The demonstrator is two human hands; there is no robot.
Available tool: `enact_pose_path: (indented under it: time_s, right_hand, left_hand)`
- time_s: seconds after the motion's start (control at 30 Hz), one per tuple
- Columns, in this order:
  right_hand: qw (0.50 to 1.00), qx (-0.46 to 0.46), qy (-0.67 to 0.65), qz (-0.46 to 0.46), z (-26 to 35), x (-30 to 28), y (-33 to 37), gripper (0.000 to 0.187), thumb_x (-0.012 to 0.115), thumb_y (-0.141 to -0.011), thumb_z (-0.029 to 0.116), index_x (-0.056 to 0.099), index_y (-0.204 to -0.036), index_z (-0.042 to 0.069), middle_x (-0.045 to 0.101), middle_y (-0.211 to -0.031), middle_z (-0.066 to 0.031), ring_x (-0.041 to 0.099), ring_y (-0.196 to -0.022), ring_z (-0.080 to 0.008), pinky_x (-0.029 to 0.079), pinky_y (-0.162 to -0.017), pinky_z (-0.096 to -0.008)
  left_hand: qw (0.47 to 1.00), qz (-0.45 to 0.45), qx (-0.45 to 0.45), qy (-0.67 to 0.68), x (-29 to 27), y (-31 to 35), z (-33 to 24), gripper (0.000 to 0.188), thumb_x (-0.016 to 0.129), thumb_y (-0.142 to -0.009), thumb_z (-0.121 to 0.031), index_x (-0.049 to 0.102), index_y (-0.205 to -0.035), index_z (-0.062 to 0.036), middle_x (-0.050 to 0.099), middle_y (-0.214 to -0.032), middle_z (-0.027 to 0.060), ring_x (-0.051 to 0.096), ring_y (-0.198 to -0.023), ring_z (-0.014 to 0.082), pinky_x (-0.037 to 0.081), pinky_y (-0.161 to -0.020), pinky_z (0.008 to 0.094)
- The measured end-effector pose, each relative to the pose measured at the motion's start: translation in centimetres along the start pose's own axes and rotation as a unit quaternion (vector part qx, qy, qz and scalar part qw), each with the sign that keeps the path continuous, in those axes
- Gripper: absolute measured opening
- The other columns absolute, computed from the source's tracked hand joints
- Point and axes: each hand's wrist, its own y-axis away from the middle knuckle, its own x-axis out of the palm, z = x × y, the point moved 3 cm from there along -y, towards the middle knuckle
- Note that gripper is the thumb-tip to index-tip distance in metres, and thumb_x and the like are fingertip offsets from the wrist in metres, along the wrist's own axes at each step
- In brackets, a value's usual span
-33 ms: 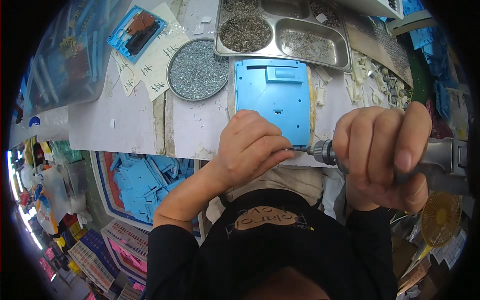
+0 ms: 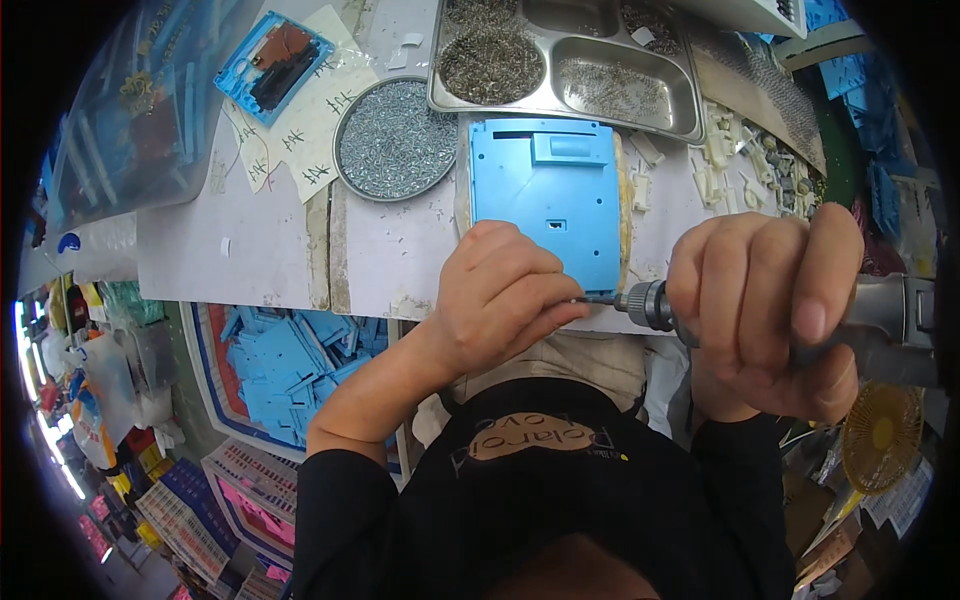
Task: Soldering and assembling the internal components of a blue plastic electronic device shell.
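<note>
My right hand [image 2: 765, 310] is wrapped around a grey electric screwdriver [image 2: 885, 325], its bit pointing left. At the tip of that bit, the thumb and fingers of my left hand [image 2: 505, 295] are pinched together. Whatever they hold there is too small to make out. Just beyond, a light blue plastic housing [image 2: 545, 185] lies flat on the table, with small holes and a raised rectangular block near its far edge. My left hand covers the housing's near left corner.
A round dish of small silver screws [image 2: 395, 140] stands left of the housing. Behind it sits a metal compartment tray [image 2: 560, 115] of small metal parts. White plastic pieces [image 2: 710, 180] are scattered to the right. A crate of blue parts [image 2: 205, 370] is below left, a yellow fan [image 2: 882, 440] lower right.
</note>
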Motion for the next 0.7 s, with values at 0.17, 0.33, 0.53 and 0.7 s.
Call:
enact_pose_path:
  time_s: [0.17, 0.33, 0.53, 0.7]
  right_hand:
    - [0.999, 0.013, 0.026, -0.026, 0.5, 0.0, 0.5, 0.026, 0.072, -0.095, 0.035, 0.053, -0.100, 0.018, 0.053, -0.060, 0.0098, 0.051, -0.050, -0.0062, 0.040, -0.055, -0.0253]
    - [0.989, 0.043, 0.100, -0.102, 0.0, -0.8, 2.8, 0.030, 0.074, -0.093, 0.035, 0.053, -0.098, 0.016, 0.050, -0.057, 0.0078, 0.049, -0.048, -0.0085, 0.039, -0.054, -0.0271]
    - [0.994, 0.080, 0.060, -0.052, -1.0, -2.3, 5.5, 0.023, 0.071, -0.093, 0.011, 0.051, -0.104, 0.005, 0.057, -0.077, -0.0061, 0.053, -0.070, -0.0155, 0.045, -0.074, -0.0360]
    - [0.980, 0.064, 0.167, -0.086, -2.6, -1.6, 5.5, 0.026, 0.075, -0.092, 0.023, 0.051, -0.094, 0.011, 0.055, -0.063, 0.0002, 0.050, -0.054, -0.0151, 0.045, -0.062, -0.0333]
  left_hand:
    - [1.000, -0.004, 0.003, 0.020, 0.5, -0.2, -0.4, 0.026, 0.086, -0.075, -0.011, 0.071, -0.096, -0.0075, 0.065, -0.086, 0.0046, 0.060, -0.074, 0.0243, 0.048, -0.069, 0.0371]
    - [0.996, 0.020, -0.084, -0.025, -1.2, 0.7, 0.9, 0.021, 0.084, -0.077, -0.012, 0.072, -0.094, -0.0095, 0.069, -0.087, 0.0043, 0.064, -0.075, 0.0227, 0.047, -0.073, 0.0358]
    - [0.990, 0.065, -0.095, -0.081, -1.2, 0.1, 2.8, 0.016, 0.082, -0.080, -0.012, 0.070, -0.091, -0.0097, 0.073, -0.100, 0.0056, 0.067, -0.096, 0.0235, 0.048, -0.087, 0.0405]
    - [0.985, 0.114, -0.065, -0.110, 0.0, 0.0, 3.1, 0.013, 0.078, -0.083, -0.012, 0.067, -0.088, -0.0081, 0.073, -0.116, 0.0069, 0.066, -0.120, 0.0260, 0.044, -0.110, 0.0484]
